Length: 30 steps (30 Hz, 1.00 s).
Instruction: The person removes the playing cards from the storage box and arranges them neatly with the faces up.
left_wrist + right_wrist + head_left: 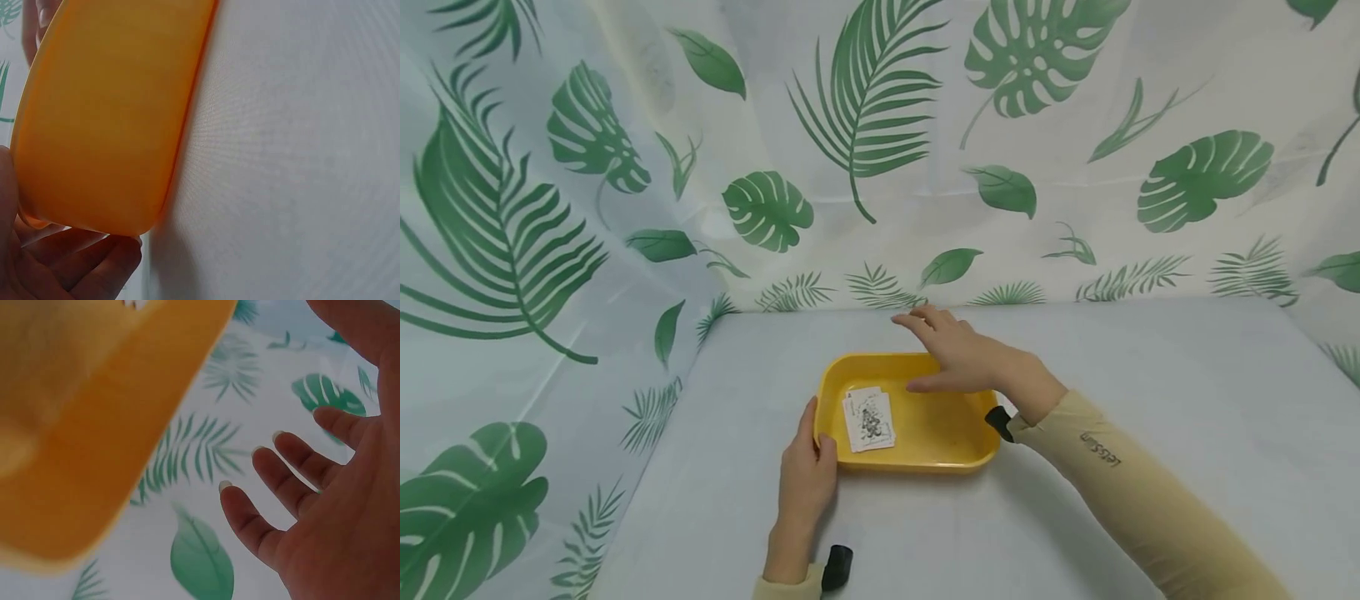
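Observation:
A yellow plastic tray [936, 427] stands on the white-covered table. Inside it, at the left end, lies a small loose stack of playing cards [871, 422], the top one bearing a dark figure drawing. My left hand [807, 479] grips the tray's left end, thumb at the front left corner and fingers along the outer side. In the left wrist view those fingers [103, 269] press against the tray's end wall. Above the tray's back right part hovers my right hand [966, 357], fingers spread and holding nothing. The right wrist view shows its fingers [300, 462] apart from the tray wall.
White curtains [917, 208] printed with green leaves hang behind the table and along its left side. The table [1150, 433] stretches to the right of the tray. Each wrist wears a black band [837, 568] by the beige sleeve.

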Available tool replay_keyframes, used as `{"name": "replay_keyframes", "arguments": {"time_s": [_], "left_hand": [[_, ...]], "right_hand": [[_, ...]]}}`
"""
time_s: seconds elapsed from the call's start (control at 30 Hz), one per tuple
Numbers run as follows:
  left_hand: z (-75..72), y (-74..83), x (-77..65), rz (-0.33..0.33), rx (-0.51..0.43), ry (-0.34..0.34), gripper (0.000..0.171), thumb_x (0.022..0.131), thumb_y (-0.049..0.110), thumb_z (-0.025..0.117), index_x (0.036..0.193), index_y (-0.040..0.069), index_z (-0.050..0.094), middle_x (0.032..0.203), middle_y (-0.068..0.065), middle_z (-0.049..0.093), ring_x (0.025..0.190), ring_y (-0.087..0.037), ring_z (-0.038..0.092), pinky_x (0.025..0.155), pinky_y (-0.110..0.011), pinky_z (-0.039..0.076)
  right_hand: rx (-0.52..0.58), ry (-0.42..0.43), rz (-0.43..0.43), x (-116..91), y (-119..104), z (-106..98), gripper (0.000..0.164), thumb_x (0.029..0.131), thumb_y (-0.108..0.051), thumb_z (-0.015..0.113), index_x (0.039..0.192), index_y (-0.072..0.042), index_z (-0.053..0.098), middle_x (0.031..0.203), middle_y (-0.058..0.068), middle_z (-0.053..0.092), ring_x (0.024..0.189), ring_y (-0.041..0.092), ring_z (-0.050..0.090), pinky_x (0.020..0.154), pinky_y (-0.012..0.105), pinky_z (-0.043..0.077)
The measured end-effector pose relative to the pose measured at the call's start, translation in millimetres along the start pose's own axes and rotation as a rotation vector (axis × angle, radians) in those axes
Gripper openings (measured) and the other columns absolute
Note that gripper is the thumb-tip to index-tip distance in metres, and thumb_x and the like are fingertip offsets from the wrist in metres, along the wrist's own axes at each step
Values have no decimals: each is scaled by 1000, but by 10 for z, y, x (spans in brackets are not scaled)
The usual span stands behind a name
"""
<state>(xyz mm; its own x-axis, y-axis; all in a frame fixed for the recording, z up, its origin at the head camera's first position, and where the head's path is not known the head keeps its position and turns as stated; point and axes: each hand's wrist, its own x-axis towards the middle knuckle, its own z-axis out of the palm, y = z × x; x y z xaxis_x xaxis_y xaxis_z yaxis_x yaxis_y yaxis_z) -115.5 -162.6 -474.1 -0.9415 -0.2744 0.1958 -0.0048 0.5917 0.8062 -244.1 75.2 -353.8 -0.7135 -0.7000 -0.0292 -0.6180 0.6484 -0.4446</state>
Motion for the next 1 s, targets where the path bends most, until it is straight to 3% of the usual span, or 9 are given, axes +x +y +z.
{"name": "replay_keyframes", "arguments": {"time_s": [0.27, 0.53, 0.7, 0.83, 1.0], "left_hand": [[-8, -8, 10, -6, 5, -4, 55, 99, 8, 51, 154, 4, 41, 144, -15, 55, 94, -21, 59, 93, -42, 53], [3, -12, 16, -4, 26, -8, 55, 99, 8, 52, 153, 5, 41, 142, -15, 57, 91, -20, 58, 91, -41, 54], [-3, 5, 13, 9, 25, -13, 55, 99, 8, 52, 153, 4, 42, 138, -17, 60, 82, -19, 56, 78, -36, 52], [-6, -6, 14, 21, 31, -2, 55, 98, 7, 52, 153, 4, 42, 136, -18, 61, 79, -19, 55, 76, -36, 52], [-11, -25, 8, 11, 32, -2, 56, 98, 7, 52, 153, 5, 42, 137, -17, 61, 80, -18, 55, 77, -35, 51]], "right_hand": [[-84, -125, -33, 250, -181, 240, 92, 87, -44, 77, 159, -13, 28, 155, 14, 33, 138, 34, 33, 112, 60, 27], [-111, -207, -24, 360, -226, 373, 93, 85, -43, 79, 158, -13, 31, 155, 14, 34, 137, 34, 35, 112, 58, 29], [-152, -243, -36, 412, -233, 488, 92, 85, -43, 80, 157, -10, 34, 153, 14, 38, 136, 33, 37, 113, 54, 32], [-214, -297, -31, 468, -264, 599, 90, 85, -46, 79, 155, -7, 37, 153, 12, 39, 138, 29, 38, 114, 47, 32], [-343, -348, -11, 539, -304, 750, 90, 79, -54, 81, 149, -10, 46, 138, 7, 47, 121, 23, 45, 106, 38, 41]]}}
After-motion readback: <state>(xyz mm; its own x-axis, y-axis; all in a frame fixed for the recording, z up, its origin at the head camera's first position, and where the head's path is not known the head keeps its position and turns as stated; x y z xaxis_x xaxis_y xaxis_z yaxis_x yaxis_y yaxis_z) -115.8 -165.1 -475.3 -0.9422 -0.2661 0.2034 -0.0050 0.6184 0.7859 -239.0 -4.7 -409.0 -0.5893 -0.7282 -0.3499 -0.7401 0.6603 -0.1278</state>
